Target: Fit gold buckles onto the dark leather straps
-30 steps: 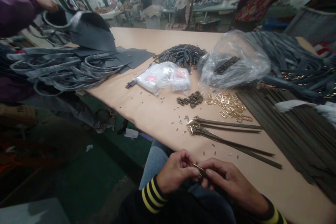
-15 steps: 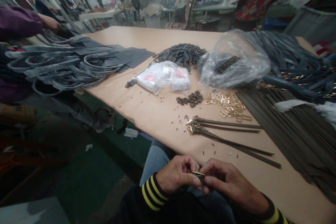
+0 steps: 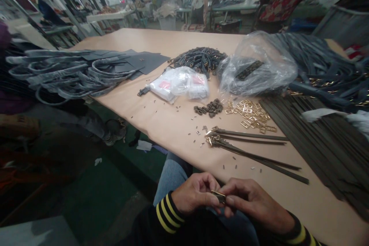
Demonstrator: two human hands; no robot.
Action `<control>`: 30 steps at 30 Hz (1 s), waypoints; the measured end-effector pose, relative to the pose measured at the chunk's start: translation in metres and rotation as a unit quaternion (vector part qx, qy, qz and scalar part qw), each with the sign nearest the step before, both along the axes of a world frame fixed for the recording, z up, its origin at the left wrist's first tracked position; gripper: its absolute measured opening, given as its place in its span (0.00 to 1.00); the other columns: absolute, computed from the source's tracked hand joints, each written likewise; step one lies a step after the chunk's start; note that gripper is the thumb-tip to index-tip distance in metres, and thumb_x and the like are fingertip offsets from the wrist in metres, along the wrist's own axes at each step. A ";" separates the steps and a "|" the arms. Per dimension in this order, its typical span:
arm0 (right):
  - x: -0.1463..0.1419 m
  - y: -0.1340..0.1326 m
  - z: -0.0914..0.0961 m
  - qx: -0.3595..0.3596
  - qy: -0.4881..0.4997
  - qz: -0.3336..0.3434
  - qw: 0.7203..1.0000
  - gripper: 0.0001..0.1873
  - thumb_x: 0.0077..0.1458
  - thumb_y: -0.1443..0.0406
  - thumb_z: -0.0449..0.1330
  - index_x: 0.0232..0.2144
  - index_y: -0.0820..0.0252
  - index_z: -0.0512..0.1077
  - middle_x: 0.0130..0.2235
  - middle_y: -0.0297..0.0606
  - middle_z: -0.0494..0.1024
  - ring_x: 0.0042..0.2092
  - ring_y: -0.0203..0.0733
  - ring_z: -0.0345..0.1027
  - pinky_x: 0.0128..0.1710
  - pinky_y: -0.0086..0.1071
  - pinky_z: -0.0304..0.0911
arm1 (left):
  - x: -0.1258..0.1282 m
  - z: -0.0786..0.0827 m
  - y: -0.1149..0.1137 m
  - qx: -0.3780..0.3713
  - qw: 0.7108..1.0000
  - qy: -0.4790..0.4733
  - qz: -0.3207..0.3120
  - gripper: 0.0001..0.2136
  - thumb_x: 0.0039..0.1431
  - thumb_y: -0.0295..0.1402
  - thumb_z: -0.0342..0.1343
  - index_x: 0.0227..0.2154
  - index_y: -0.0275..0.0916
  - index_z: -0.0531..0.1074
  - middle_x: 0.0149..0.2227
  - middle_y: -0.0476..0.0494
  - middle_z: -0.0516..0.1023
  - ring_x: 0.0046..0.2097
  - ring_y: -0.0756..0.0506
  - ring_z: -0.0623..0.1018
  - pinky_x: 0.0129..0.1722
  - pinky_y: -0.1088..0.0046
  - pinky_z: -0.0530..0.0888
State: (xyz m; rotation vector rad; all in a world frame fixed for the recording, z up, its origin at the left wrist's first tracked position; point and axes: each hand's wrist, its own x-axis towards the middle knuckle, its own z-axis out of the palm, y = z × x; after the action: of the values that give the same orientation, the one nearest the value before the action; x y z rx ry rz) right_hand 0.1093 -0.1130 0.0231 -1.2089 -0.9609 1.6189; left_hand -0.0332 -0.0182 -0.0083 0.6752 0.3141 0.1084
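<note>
My left hand (image 3: 194, 194) and my right hand (image 3: 250, 201) meet in front of my lap, below the near edge of the tan table (image 3: 173, 127). Both pinch a small gold buckle (image 3: 218, 196) between thumbs and fingertips; a dark strap end seems to sit under it, mostly hidden by my fingers. On the table just beyond lie a few dark straps with gold buckles fitted (image 3: 248, 150), a heap of loose gold buckles (image 3: 252, 117) and a small pile of dark loops (image 3: 210, 108).
Small metal pins are scattered (image 3: 198, 132) over the table. A stack of dark straps (image 3: 323, 142) lies at right, clear plastic bags (image 3: 256, 67) and white packets (image 3: 180, 84) in the middle, grey curved handles and panels (image 3: 72, 71) at left. Other people work at tables behind.
My hands have sunk slightly toward my lap and the buckle has turned between my fingers. The purple-sleeved arm at far left has drawn back out of view, leaving the grey pieces lying flat.
</note>
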 end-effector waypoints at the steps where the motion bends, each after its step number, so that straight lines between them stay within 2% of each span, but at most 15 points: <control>1: 0.000 0.000 0.000 -0.002 -0.003 -0.004 1.000 0.11 0.50 0.61 0.57 0.29 0.67 0.68 0.28 0.39 0.75 0.28 0.31 0.68 0.29 0.24 0.63 | 0.000 0.000 0.000 0.003 1.000 -0.001 0.003 0.18 0.35 0.31 0.65 0.23 0.31 0.60 0.21 0.48 0.70 0.23 0.52 0.73 0.23 0.80 0.71; 7: 0.001 0.002 -0.001 -0.019 -0.013 -0.007 1.000 0.11 0.48 0.61 0.58 0.28 0.67 0.69 0.27 0.39 0.75 0.27 0.32 0.68 0.29 0.25 0.64 | -0.001 0.001 0.002 0.041 0.999 0.023 0.006 0.19 0.35 0.34 0.65 0.23 0.31 0.60 0.22 0.49 0.69 0.24 0.53 0.73 0.25 0.80 0.71; 11: -0.001 0.005 0.000 -0.018 -0.033 -0.014 0.999 0.11 0.49 0.60 0.58 0.27 0.66 0.67 0.29 0.39 0.75 0.28 0.33 0.68 0.29 0.26 0.64 | 0.001 0.002 0.002 0.085 0.995 0.044 0.016 0.19 0.38 0.38 0.63 0.25 0.32 0.59 0.21 0.49 0.69 0.22 0.55 0.71 0.23 0.82 0.68; 15: -0.004 0.007 0.003 0.021 -0.160 -0.014 0.987 0.12 0.52 0.59 0.54 0.29 0.63 0.68 0.28 0.38 0.74 0.30 0.34 0.67 0.32 0.27 0.64 | 0.002 0.005 -0.001 0.134 0.985 0.089 0.059 0.19 0.41 0.40 0.61 0.26 0.34 0.58 0.20 0.49 0.68 0.23 0.53 0.71 0.22 0.81 0.65; 19: -0.005 0.007 0.003 0.061 -0.244 0.006 0.968 0.12 0.56 0.61 0.47 0.32 0.63 0.66 0.28 0.37 0.71 0.32 0.34 0.66 0.33 0.27 0.63 | 0.001 0.008 -0.004 0.238 0.957 0.147 0.081 0.13 0.47 0.38 0.55 0.27 0.33 0.60 0.21 0.49 0.67 0.23 0.54 0.68 0.24 0.79 0.64; 25: -0.002 0.008 0.000 0.038 -0.235 -0.002 0.971 0.11 0.54 0.62 0.49 0.30 0.64 0.67 0.26 0.36 0.72 0.29 0.34 0.66 0.32 0.27 0.63 | -0.003 0.009 -0.008 0.349 0.922 0.154 0.065 0.06 0.52 0.32 0.49 0.27 0.34 0.60 0.25 0.48 0.67 0.27 0.52 0.69 0.28 0.77 0.65; 30: 0.000 0.008 0.001 0.039 -0.209 0.010 0.977 0.11 0.53 0.61 0.51 0.30 0.63 0.69 0.28 0.36 0.74 0.30 0.34 0.67 0.32 0.26 0.64 | -0.006 0.004 -0.006 0.345 0.932 0.107 0.036 0.06 0.54 0.33 0.47 0.29 0.35 0.58 0.25 0.47 0.67 0.26 0.52 0.69 0.27 0.77 0.64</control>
State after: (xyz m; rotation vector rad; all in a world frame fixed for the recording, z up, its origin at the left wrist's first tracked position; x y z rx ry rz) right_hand 0.1093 -0.1054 0.0242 -1.5209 -1.2872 1.3504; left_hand -0.0395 -0.0240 -0.0043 1.3808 0.5194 0.2198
